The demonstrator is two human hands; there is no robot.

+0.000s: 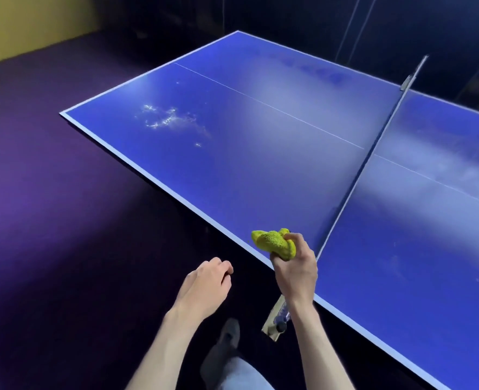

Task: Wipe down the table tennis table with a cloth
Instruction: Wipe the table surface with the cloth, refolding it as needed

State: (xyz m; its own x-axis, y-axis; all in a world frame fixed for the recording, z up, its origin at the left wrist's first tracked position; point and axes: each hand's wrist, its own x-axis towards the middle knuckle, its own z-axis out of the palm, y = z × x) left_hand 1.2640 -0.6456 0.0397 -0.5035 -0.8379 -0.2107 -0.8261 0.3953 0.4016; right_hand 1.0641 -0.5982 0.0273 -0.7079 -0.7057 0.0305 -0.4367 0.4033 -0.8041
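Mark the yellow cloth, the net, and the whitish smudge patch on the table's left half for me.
yellow cloth (272,241), head view, on the bunched fabric above the right hand.
net (373,153), head view, on its top edge mid-span.
whitish smudge patch (162,118), head view, on its bright centre.

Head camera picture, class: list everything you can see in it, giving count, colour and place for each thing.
table tennis table: one, blue with white edge lines, fills the middle and right
net: one, dark with a pale top edge, across the table at right
net clamp: one, pale, on the near table edge
whitish smudges: a patch, far left part of the table
cloth: one, yellow, bunched above the near edge
floor: dark purple, left
shoe: one, dark, bottom centre
left hand: empty, fingers loosely curled
right hand: grips the cloth
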